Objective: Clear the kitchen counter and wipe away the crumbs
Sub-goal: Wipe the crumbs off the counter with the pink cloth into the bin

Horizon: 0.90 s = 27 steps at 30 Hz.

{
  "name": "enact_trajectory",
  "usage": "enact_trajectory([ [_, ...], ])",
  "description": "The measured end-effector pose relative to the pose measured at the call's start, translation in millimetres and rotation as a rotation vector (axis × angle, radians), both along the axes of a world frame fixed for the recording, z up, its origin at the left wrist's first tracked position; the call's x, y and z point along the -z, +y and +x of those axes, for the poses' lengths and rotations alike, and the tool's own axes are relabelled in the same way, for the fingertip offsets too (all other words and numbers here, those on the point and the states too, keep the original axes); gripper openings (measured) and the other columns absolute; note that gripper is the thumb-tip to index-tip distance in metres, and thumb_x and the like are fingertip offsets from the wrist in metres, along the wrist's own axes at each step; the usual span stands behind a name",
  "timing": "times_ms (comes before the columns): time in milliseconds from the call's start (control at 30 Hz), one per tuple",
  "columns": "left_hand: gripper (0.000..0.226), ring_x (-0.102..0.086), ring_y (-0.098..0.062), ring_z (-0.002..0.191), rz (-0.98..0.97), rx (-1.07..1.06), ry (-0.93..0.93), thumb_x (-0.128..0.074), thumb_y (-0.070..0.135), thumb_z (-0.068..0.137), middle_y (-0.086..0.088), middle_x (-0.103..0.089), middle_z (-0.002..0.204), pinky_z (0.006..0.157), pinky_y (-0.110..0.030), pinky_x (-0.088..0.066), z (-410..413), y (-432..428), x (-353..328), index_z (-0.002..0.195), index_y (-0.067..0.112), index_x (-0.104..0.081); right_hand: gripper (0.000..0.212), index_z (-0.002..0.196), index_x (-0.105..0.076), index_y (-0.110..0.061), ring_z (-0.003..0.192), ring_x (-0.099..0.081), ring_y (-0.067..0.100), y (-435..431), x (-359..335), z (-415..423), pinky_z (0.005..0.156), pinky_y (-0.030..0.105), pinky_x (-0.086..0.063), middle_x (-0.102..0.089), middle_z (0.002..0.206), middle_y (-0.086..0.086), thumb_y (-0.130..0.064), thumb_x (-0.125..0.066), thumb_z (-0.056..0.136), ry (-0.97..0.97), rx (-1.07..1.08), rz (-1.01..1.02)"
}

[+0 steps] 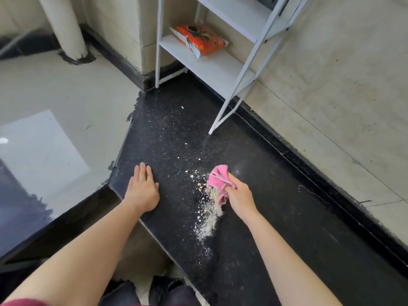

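A black speckled counter (276, 217) runs from the far corner toward me. Pale crumbs (208, 219) lie in a streak near its front edge, with finer specks scattered farther back. My right hand (240, 197) grips a bunched pink cloth (217, 182), which is pressed on the counter at the top of the crumb streak. Crumbs cling to the cloth's lower edge. My left hand (142, 191) rests flat on the counter near its front left edge, fingers together, holding nothing.
A white metal shelf rack (212, 65) stands at the counter's far end, one leg (223, 115) planted on the counter. An orange snack bag (198, 39) lies on its lower shelf. Tiled wall rises on the right. Floor tiles and a pipe (66, 27) are on the left.
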<state>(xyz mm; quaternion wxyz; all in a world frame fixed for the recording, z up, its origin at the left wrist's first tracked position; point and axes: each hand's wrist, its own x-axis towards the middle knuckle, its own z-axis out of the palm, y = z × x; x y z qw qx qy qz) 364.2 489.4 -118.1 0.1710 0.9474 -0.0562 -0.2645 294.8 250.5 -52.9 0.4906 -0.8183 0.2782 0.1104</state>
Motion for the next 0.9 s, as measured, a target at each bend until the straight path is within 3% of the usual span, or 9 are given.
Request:
enact_trajectory([
  [67, 0.058, 0.004, -0.027, 0.146, -0.07, 0.013, -0.025, -0.02, 0.032, 0.101, -0.012, 0.004, 0.158, 0.118, -0.04, -0.004, 0, 9, -9, 0.149, 0.004, -0.003, 0.037, 0.116, -0.061, -0.039, 0.058, -0.057, -0.001, 6, -15, 4, 0.055, 0.017, -0.04, -0.067, 0.073, -0.017, -0.013, -0.046, 0.094, 0.021, 0.066, 0.061],
  [167, 0.055, -0.002, -0.022, 0.146, -0.19, -0.01, -0.122, -0.021, 0.033, 0.101, -0.007, -0.007, 0.159, 0.118, -0.037, -0.005, -12, 30, -22, 0.15, 0.008, -0.01, 0.01, 0.098, -0.061, -0.017, 0.045, -0.051, 0.007, 27, -29, 12, 0.05, 0.023, -0.034, -0.061, 0.056, -0.002, -0.017, -0.052, 0.093, 0.025, 0.216, 0.349],
  [300, 0.054, -0.005, -0.021, 0.146, -0.235, -0.053, -0.257, -0.022, 0.031, 0.102, -0.007, -0.009, 0.158, 0.116, -0.03, -0.003, -37, 90, -27, 0.15, 0.009, -0.013, 0.008, 0.09, -0.063, -0.014, 0.057, -0.052, 0.014, 94, -28, 29, 0.053, 0.027, -0.038, -0.059, 0.066, 0.003, -0.019, -0.056, 0.089, 0.04, 0.19, 0.273],
  [467, 0.052, -0.002, -0.02, 0.146, -0.146, -0.169, -0.354, -0.022, 0.026, 0.101, -0.007, -0.008, 0.159, 0.115, -0.027, 0.003, -60, 202, -18, 0.15, 0.008, -0.013, 0.015, 0.074, -0.062, -0.015, 0.055, -0.052, 0.015, 213, -14, 47, 0.054, 0.027, -0.036, -0.057, 0.056, 0.0, -0.015, -0.054, 0.087, 0.021, 0.047, 0.208],
  [567, 0.051, -0.005, -0.022, 0.146, -0.105, -0.271, -0.407, -0.027, 0.021, 0.101, -0.01, -0.013, 0.157, 0.117, -0.031, 0.0, -66, 267, -10, 0.148, 0.004, -0.019, 0.02, 0.067, -0.063, -0.014, 0.047, -0.051, 0.009, 280, -5, 49, 0.045, 0.02, -0.035, -0.058, 0.049, -0.004, -0.013, -0.057, 0.085, 0.009, -0.063, 0.217],
  [700, 0.049, -0.013, -0.028, 0.145, -0.071, -0.441, -0.433, -0.034, 0.015, 0.099, -0.016, -0.021, 0.154, 0.118, -0.038, -0.007, -76, 337, -4, 0.145, 0.0, -0.026, 0.031, 0.061, -0.059, -0.012, 0.052, -0.057, 0.011, 360, 5, 42, 0.054, 0.025, -0.042, -0.061, 0.054, 0.0, -0.026, -0.061, 0.088, 0.0, -0.33, 0.071],
  [767, 0.048, -0.019, -0.031, 0.143, -0.053, -0.517, -0.441, -0.037, 0.014, 0.098, -0.019, -0.025, 0.152, 0.118, -0.041, -0.012, -80, 364, -1, 0.143, -0.002, -0.03, 0.029, 0.07, -0.064, -0.016, 0.058, -0.062, 0.009, 395, 10, 32, 0.063, 0.026, -0.048, -0.066, 0.066, 0.002, -0.034, -0.057, 0.091, -0.069, -0.464, 0.031],
  [833, 0.046, -0.026, -0.036, 0.139, -0.048, -0.574, -0.435, -0.036, 0.012, 0.097, -0.024, -0.03, 0.148, 0.116, -0.045, -0.018, -81, 388, 0, 0.14, -0.005, -0.033, 0.017, 0.104, -0.065, -0.025, 0.075, -0.059, 0.008, 429, 20, 19, 0.075, 0.025, -0.048, -0.056, 0.089, -0.003, -0.029, -0.051, 0.095, -0.135, -0.661, -0.07],
  [900, 0.042, -0.038, -0.047, 0.128, -0.081, -0.59, -0.441, -0.037, 0.004, 0.092, -0.034, -0.041, 0.136, 0.109, -0.054, -0.03, -83, 396, 0, 0.13, -0.014, -0.041, 0.042, 0.13, -0.049, -0.033, 0.084, -0.051, 0.017, 452, 31, 3, 0.075, 0.031, -0.049, -0.041, 0.095, -0.003, -0.015, -0.047, 0.092, -0.245, -0.905, -0.204],
])
